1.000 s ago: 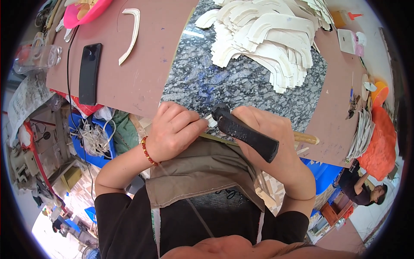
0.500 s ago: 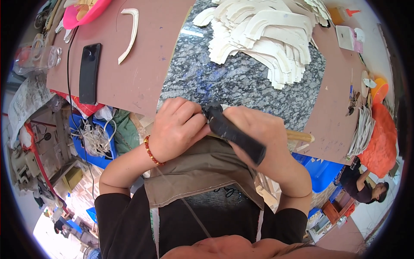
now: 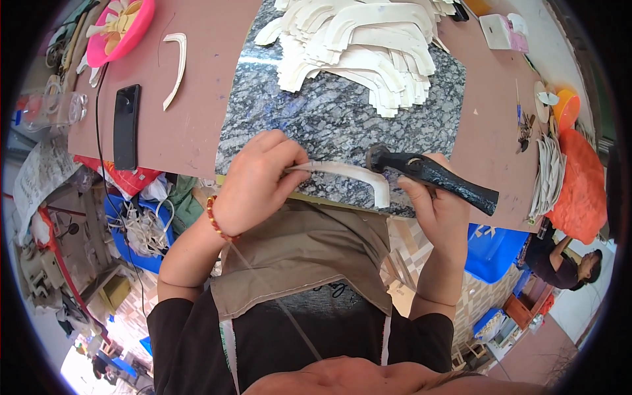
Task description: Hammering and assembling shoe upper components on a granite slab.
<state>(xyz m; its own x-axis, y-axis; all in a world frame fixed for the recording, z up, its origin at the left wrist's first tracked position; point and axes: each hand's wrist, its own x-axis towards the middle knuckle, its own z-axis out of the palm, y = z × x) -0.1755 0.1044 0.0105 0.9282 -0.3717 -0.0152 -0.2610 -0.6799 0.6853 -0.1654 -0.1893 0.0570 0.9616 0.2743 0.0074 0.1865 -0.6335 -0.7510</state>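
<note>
My left hand [image 3: 260, 178], with a red and yellow bead bracelet at its wrist, pinches one end of a curved off-white strip [image 3: 345, 171]. The strip's bent end lies toward the right, over the front edge of the granite slab [image 3: 296, 118]. My right hand [image 3: 441, 204] is closed on a black-headed hammer [image 3: 461, 183], whose handle is hidden by the hand. The hammer's round face is just above the strip's bend; I cannot tell whether they touch. Behind, a thick heap of similar curved off-white pieces [image 3: 375, 39] lies on the slab.
On the brown tabletop [image 3: 191, 125] at left are a phone [image 3: 126, 128], a single curved piece [image 3: 176, 69] and a pink bowl [image 3: 131, 39]. A tissue pack [image 3: 503, 31], stacked strips [image 3: 548, 174] and an orange bag [image 3: 576, 191] sit at right. Blue bins [image 3: 490, 253] stand below; another person [image 3: 559, 263] is far right.
The hammer has moved right and swung off my left fingers, so the strip now shows. My hands have parted. The view has shifted, so the table things appear farther left.
</note>
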